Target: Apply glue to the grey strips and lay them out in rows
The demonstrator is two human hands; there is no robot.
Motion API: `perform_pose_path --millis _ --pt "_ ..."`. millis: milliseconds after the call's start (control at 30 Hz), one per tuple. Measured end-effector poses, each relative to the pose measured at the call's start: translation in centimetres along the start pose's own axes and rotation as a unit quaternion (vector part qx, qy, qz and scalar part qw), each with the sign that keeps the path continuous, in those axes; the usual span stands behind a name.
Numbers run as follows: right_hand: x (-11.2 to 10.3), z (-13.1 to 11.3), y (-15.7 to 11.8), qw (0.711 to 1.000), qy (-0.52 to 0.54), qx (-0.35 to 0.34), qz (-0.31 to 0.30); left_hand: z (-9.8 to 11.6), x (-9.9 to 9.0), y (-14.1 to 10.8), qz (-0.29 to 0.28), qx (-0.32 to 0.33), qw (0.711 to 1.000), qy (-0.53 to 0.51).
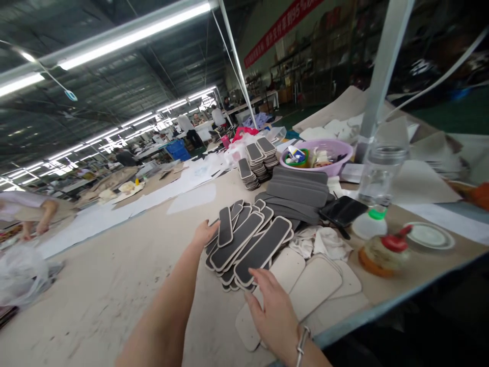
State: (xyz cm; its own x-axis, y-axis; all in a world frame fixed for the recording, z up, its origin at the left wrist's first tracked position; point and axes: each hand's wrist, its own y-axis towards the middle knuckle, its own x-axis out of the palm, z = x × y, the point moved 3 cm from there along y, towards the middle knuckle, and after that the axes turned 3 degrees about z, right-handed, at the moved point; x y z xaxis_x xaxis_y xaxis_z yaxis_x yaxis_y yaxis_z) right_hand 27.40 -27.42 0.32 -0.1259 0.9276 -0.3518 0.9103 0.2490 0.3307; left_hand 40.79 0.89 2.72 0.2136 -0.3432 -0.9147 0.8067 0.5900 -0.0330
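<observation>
A heap of dark grey panels with pale borders (239, 242) lies on the table between my hands. My left hand (205, 233) reaches the heap's left side, its fingertips at the edge of a small bordered panel (225, 227); whether it grips the panel cannot be made out. My right hand (273, 311), with a bracelet at the wrist, is open, fingers spread near the lower end of a long bordered panel (263, 250). Under and beside it lie plain beige panels (316, 285). Plain dark grey pieces (298, 188) are stacked behind the heap.
Neat stacks of small bordered panels (254, 165) stand farther back beside a purple basin (332, 158). At the right are a black phone (345, 210), a glass jar (382, 171), a white bottle (369, 224) and a red-topped glue pot (384, 257). Another person's hands (38, 227) show far left.
</observation>
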Motion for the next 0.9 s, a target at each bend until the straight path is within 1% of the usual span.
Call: perform_pose_path --millis 100,200,300,367,433,533,667,800,900 --pt "1.1 0.6 -0.6 0.999 -0.038 -0.019 -0.007 -0.5 1.5 3.0 -0.036 -0.011 0.999 0.014" --pt "2.2 1.5 -1.1 0.998 -0.06 -0.028 -0.001 -0.6 3.2 5.0 -0.068 -0.01 0.998 0.011" --pt "3.1 2.3 -1.5 0.996 -0.076 -0.039 0.004 -0.7 4.1 6.3 -0.087 -0.017 0.996 0.006" --pt "3.6 2.5 -1.7 0.996 -0.075 -0.053 -0.008 -1.0 4.2 6.8 -0.102 -0.029 0.994 -0.001" --pt "3.7 2.5 -1.8 0.996 -0.075 -0.047 -0.015 -1.4 4.1 6.8 -0.121 -0.044 0.992 -0.013" --pt "3.4 2.2 -1.7 0.997 -0.08 -0.008 -0.008 -1.9 3.8 5.9 -0.166 -0.068 0.983 -0.049" --pt "2.4 2.2 -0.7 0.996 -0.079 0.029 -0.003 -2.2 3.8 3.3 -0.24 -0.092 0.959 -0.12" --pt "1.8 3.3 0.8 0.993 -0.098 0.062 0.032 -2.3 3.9 0.2 -0.282 -0.109 0.932 -0.198" --pt "2.3 4.4 1.6 0.989 -0.11 0.083 0.054 -2.2 3.9 -1.9 -0.312 -0.12 0.905 -0.263"
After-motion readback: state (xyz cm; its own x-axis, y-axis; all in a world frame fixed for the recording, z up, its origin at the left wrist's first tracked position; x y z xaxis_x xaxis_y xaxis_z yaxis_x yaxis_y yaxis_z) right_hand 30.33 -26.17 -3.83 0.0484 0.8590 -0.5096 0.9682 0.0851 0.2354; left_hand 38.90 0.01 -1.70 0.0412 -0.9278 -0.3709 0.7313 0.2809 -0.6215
